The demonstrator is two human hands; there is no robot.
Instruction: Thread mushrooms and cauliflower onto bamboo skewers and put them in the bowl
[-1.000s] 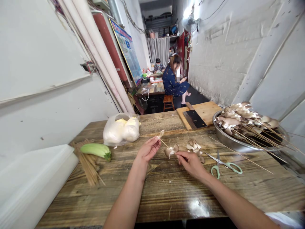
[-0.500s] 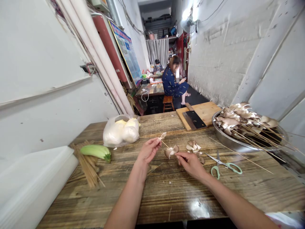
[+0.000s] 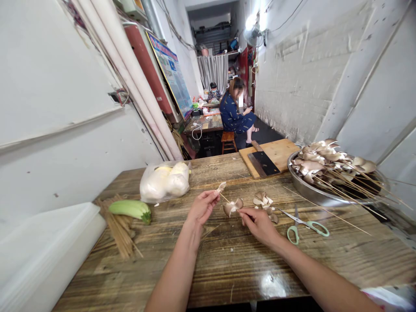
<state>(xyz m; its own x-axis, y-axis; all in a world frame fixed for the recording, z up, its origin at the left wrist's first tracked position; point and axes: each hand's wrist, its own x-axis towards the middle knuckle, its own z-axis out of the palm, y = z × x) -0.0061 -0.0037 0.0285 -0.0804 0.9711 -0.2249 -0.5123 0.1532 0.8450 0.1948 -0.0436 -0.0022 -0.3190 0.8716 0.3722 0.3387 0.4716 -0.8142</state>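
My left hand (image 3: pixel 205 206) pinches a small pale oyster mushroom piece (image 3: pixel 221 187) at the upper tip of a thin wooden skewer (image 3: pixel 224 197). Further down the same skewer sits a brown-edged oyster mushroom (image 3: pixel 233 207). My right hand (image 3: pixel 258 223) has its fingers closed on the skewer just below that mushroom. Loose oyster mushroom pieces (image 3: pixel 262 200) lie on the table behind the right hand, partly hidden by it. To the right, scissors (image 3: pixel 307 223) with green handles rest with their blades apart.
A metal basin (image 3: pixel 303 190) of skewered mushrooms stands at right. Behind are a cutting board (image 3: pixel 282 151) and a cleaver (image 3: pixel 264 162). On the left are a bag of pale vegetables (image 3: pixel 164 182), a green gourd (image 3: pixel 130 209) on bare skewers (image 3: pixel 121 238), and a white container (image 3: pixel 74 242). A person (image 3: pixel 232 108) sits beyond.
The view has shifted very slightly. Both hands keep nearly the same pose on the skewer and mushroom pieces.
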